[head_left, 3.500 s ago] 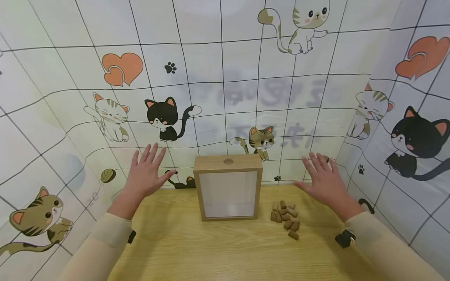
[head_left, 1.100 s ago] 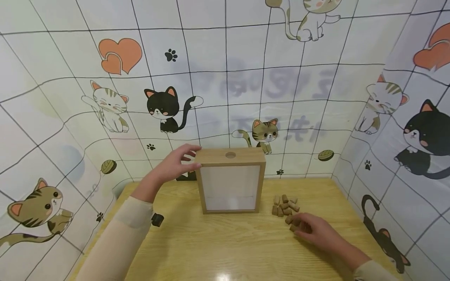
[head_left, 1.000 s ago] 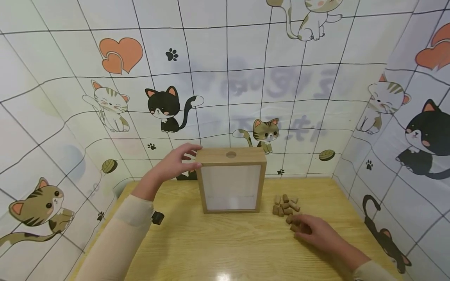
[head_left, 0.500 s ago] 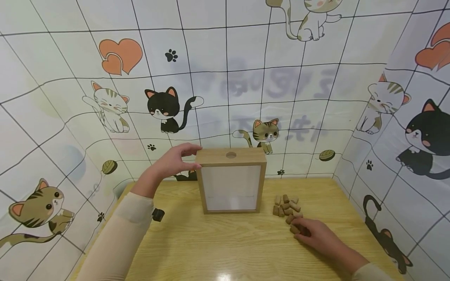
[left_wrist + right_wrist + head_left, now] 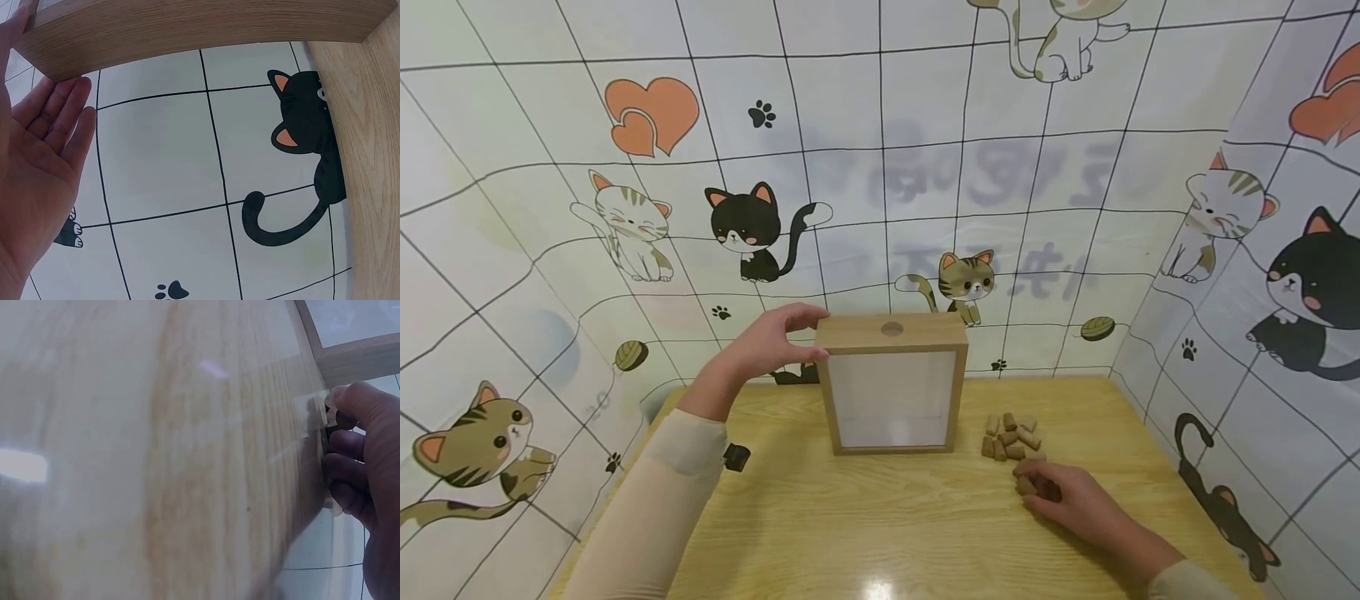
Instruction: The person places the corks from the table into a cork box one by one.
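Note:
A shallow wooden shadow box (image 5: 891, 333) with a pale front panel and a round hole in its top stands upright at the back of the table. My left hand (image 5: 767, 342) grips its upper left corner, thumb at the front edge and fingers behind; the left wrist view shows the fingers (image 5: 69, 109) against the wooden side. To the right of the box lies a loose pile of small brown corks (image 5: 1011, 437). At the pile's near edge, my right hand (image 5: 1071, 496) pinches a cork (image 5: 1024, 485) between thumb and fingers, partly hidden by them.
The light wooden table (image 5: 850, 525) runs up to a white cat-patterned backdrop (image 5: 850, 167) behind and on both sides. A small black device (image 5: 737, 457) sits at the left wrist.
Both hands were raised and spread at first. My left hand has come to the box's corner, and my right hand has come down to the corks and pinched one, shifting slightly left.

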`<state>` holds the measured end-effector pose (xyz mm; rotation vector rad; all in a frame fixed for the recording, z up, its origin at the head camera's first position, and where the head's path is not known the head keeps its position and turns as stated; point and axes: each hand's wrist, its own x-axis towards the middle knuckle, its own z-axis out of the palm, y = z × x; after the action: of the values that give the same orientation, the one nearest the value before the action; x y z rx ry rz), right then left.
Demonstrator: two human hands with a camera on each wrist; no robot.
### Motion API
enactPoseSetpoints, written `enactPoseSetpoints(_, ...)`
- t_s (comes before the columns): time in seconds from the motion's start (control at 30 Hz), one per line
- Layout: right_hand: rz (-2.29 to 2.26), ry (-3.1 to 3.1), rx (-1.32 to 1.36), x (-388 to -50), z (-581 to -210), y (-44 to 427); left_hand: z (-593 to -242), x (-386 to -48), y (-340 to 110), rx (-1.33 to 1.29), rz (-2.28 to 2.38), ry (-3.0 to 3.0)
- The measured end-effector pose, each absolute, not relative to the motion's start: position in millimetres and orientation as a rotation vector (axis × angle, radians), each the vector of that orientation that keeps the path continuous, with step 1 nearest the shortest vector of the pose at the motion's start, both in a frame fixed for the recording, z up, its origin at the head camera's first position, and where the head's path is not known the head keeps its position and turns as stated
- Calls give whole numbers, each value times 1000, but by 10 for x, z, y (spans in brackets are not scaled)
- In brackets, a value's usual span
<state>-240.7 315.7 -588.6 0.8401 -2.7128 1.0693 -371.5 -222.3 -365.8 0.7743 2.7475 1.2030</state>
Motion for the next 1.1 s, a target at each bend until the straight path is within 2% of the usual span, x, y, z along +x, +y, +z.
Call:
enactPoseSetpoints(0.3,1084,-2727,730,-2454,-5837,3142,-3659,-3710,-2225,781,1217,2741)
enactPoseSetpoints(0.6,1086,-2651,792,-2553,-5675,3101,-3642,-3688,-2210,768,1190,2754)
enactPoseSetpoints(1.1,864,-2402,939,-2937,-4946,2963,-3637,-3691,-2205,767,1177,2766)
